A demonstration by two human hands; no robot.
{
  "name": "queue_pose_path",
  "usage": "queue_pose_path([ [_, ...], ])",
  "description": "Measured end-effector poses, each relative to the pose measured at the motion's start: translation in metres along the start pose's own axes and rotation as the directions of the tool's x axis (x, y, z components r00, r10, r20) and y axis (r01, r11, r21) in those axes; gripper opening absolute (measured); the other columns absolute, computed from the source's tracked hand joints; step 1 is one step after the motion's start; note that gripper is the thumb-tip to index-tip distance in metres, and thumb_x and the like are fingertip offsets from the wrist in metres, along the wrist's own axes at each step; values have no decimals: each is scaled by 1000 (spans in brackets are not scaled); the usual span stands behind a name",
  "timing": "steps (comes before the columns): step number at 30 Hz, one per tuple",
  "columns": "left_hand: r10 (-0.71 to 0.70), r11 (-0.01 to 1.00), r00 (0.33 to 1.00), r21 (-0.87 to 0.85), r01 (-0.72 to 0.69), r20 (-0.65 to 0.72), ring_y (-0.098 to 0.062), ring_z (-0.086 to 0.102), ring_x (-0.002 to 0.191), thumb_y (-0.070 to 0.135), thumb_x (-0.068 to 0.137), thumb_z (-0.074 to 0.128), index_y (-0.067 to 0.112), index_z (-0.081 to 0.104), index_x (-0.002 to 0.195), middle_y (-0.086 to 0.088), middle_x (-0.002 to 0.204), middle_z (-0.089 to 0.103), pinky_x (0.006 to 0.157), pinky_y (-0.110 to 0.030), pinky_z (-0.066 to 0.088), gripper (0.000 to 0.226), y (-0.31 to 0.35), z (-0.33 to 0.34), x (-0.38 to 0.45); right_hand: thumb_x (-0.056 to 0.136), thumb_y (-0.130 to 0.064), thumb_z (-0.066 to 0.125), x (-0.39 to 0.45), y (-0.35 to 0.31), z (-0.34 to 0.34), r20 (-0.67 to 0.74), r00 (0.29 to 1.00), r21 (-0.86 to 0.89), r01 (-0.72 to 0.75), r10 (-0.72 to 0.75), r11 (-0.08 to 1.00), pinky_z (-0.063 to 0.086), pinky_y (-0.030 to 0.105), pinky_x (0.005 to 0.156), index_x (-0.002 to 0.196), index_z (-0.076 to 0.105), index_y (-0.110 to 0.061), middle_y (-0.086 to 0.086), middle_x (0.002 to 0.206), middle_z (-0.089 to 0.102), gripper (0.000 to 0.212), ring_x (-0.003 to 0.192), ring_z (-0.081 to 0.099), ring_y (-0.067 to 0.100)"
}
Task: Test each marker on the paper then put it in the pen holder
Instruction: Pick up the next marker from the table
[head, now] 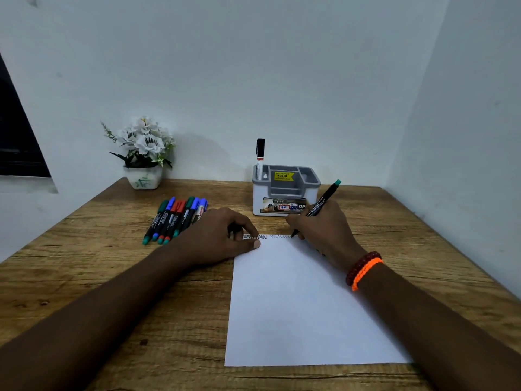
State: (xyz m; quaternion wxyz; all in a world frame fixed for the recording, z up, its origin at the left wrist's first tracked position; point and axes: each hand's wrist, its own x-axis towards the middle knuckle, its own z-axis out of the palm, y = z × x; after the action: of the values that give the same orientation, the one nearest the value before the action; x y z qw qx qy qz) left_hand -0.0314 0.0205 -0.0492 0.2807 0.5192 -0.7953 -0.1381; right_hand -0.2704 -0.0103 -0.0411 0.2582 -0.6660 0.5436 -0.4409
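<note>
Head view: right hand (321,230) pinches green marker (320,206) low on its light, stiff barrel; left hand (222,235), fingers curled, pins paper (296,306) at ten o'clock.

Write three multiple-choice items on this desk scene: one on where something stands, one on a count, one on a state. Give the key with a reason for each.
1. Where does the flower pot stand?
A. at the far left of the table, by the wall
B. on the paper
C. inside the pen holder

2. How many markers stand in the pen holder?
A. none
B. one
C. four

3. What is the right hand doing?
A. resting open on the table
B. holding a marker with its tip on the paper
C. lifting the pen holder

Key: 1 A, the pot sits beyond the row of markers near the wall. 2 B, a single black-capped marker stands in the holder's left corner. 3 B, the green-ended marker touches the paper at the end of a scribble, while the left hand steadies the sheet's corner.
</note>
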Motion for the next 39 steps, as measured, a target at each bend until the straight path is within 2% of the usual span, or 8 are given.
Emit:
queue_pose_path([
  [3,5,1000,1000,4,-5,-2,-2,61,68,47,88,76,34,78,104,11,74,69,59,-15,45,21,0,0,0,82,-17,77,0,-1,-1,2,1000,-4,10,-10,1000,42,17,48,63,66,-28,-12,52,68,25,47,60,0],
  [7,1,1000,1000,5,-1,-5,-4,62,70,48,87,76,35,78,104,11,76,70,60,-17,46,21,-1,0,-1,82,-17,78,0,0,-1,-13,1000,8,-7,7,1000,36,11,39,61,67,-22,-11,47,63,24,41,56,-1],
  [12,-5,1000,1000,-5,5,-5,-3,62,68,48,87,76,35,78,103,10,75,70,59,-15,45,21,0,0,-1,80,-19,77,1,1,-1,-14,1000,10,-13,14,1000,41,18,44,63,68,-20,-7,51,67,20,42,57,0],
  [15,-4,1000,1000,-4,4,-2,-3,61,67,48,87,76,35,78,103,10,75,70,58,-14,45,21,0,0,-1,81,-19,77,1,3,-1,-6,1000,9,5,-5,1000,40,14,44,61,66,-26,-12,52,67,24,45,59,-1],
  [20,-15,1000,1000,-10,15,-1,-2,61,67,47,87,77,35,78,103,11,74,69,60,-17,46,20,0,1,-1,79,-22,77,4,6,-1,-28,999,8,-30,30,1000,39,18,42,66,70,-14,-6,52,66,18,41,55,1],
  [29,-5,1000,1000,-8,5,-5,-2,60,65,45,87,78,33,79,102,10,72,69,57,-13,43,19,2,0,-2,78,-21,76,4,7,-2,-31,998,-7,-47,47,999,42,20,44,66,68,-14,-2,56,68,17,48,60,9],
  [33,-9,1000,1000,-3,9,-5,-3,61,66,45,87,78,33,79,102,9,72,69,58,-13,43,19,3,0,-2,79,-22,77,5,8,-1,-60,996,3,-70,70,998,36,17,37,73,72,-2,0,58,68,21,42,55,5],
  [39,-28,1000,1000,-2,28,-10,-7,62,68,45,90,75,34,76,109,9,77,69,57,-14,44,22,7,-1,-5,83,-27,77,7,8,-1,-66,990,89,-121,127,989,34,19,37,77,71,3,-1,53,63,32,33,47,3],
])
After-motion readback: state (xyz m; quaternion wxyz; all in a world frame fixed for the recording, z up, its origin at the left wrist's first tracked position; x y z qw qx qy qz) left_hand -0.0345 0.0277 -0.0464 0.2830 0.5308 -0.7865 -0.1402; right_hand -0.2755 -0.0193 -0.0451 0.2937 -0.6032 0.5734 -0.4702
